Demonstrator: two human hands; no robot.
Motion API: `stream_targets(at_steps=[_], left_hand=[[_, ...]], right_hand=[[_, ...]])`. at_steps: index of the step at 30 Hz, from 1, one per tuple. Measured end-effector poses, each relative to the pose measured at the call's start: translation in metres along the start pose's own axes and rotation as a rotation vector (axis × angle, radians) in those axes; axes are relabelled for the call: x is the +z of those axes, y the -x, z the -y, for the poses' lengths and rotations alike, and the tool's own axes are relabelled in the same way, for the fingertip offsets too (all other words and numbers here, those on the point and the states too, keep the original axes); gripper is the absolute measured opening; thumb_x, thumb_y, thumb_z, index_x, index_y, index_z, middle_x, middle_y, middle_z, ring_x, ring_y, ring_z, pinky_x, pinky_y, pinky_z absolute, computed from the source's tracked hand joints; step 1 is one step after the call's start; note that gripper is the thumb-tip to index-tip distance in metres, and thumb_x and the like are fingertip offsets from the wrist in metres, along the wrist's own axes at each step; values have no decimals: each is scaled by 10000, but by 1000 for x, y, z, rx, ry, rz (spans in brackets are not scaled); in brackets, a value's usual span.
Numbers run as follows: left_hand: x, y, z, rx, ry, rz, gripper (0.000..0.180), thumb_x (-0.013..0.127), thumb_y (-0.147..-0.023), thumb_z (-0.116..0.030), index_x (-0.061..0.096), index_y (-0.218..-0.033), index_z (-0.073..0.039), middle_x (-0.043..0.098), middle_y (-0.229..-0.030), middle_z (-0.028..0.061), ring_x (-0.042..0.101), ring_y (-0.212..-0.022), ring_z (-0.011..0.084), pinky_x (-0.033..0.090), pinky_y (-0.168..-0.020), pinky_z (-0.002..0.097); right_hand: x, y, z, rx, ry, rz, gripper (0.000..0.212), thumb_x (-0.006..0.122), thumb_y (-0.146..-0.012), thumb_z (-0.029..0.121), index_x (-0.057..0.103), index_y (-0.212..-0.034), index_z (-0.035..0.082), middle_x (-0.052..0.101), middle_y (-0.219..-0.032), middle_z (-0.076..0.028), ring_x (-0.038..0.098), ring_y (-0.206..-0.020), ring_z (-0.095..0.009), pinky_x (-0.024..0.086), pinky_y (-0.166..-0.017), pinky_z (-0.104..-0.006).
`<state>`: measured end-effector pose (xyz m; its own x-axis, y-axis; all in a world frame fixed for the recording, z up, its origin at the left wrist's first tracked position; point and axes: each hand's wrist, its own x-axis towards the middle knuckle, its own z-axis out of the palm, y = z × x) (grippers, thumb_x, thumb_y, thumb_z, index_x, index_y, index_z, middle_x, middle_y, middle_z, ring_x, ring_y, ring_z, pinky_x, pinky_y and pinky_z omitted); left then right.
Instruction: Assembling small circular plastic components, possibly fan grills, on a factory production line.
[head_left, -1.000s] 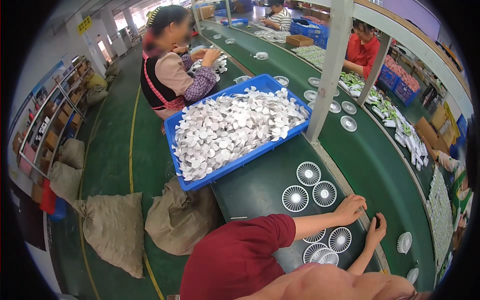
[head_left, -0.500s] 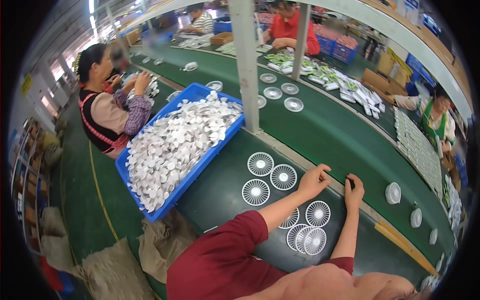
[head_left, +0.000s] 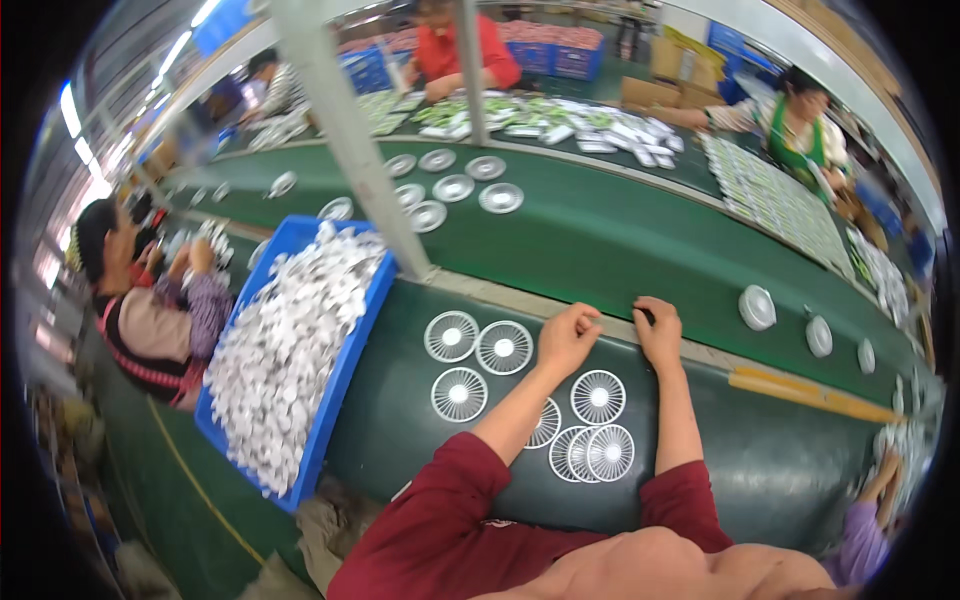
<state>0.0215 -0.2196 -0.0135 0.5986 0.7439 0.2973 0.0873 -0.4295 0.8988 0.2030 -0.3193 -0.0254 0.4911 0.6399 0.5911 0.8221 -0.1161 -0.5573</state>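
My left hand rests at the edge of the green conveyor belt, its fingers curled in and no object showing in them. My right hand is beside it on the same edge, loosely bent, with a gap between thumb and fingers and nothing held. Round white slotted fan-grille discs lie on the dark worktop: a loose group left of my left forearm, including a grille, and more between my forearms, including a single grille and an overlapping stack. My left forearm partly covers one grille.
A blue crate heaped with small white plastic parts stands at left by a metal post. Clear round covers and white fan heads sit on the belt. Yellow strips line its edge. Co-workers sit around.
The view has swung to the right and levelled, so the crate and grilles appear farther left. My hands stay at the belt's edge; a co-worker's hand and purple sleeve show at lower right.
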Motion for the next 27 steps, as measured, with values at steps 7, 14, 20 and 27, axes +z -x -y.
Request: stream_targets(at_steps=[7, 14, 20, 27], left_hand=[[-3, -2, 10, -4, -6, 15, 151, 705, -813, -47, 671, -959, -59, 635, -707, 26, 591, -658, 85, 486, -630, 241], [-6, -1, 13, 20, 21, -8, 65, 649, -886, -98, 670, -921, -48, 654, -744, 35, 598, -673, 98, 489, -636, 250], [-2, -2, 11, 16, 34, 11, 79, 629, -912, -99, 665, -933, -33, 629, -754, -2, 545, -666, 63, 459, -627, 224], [-4, -2, 11, 19, 10, 10, 93, 630, -915, -112, 668, -946, -33, 618, -748, -7, 532, -659, 61, 446, -618, 226]], right_hand=[[6, -1, 3, -35, 2, -12, 135, 695, -768, 85, 703, -893, 37, 711, -993, -105, 646, -947, -300, 491, -878, -399], [8, 0, 5, -17, 26, -25, 137, 705, -753, 115, 701, -876, 55, 716, -956, -86, 643, -934, -301, 494, -864, -407], [6, 5, 4, 52, 66, -6, 136, 702, -776, 139, 693, -899, 82, 699, -1010, -43, 603, -1021, -268, 435, -899, -409], [8, 6, 4, 54, 56, -15, 137, 703, -770, 150, 697, -888, 82, 695, -988, -47, 599, -1005, -271, 429, -912, -423]])
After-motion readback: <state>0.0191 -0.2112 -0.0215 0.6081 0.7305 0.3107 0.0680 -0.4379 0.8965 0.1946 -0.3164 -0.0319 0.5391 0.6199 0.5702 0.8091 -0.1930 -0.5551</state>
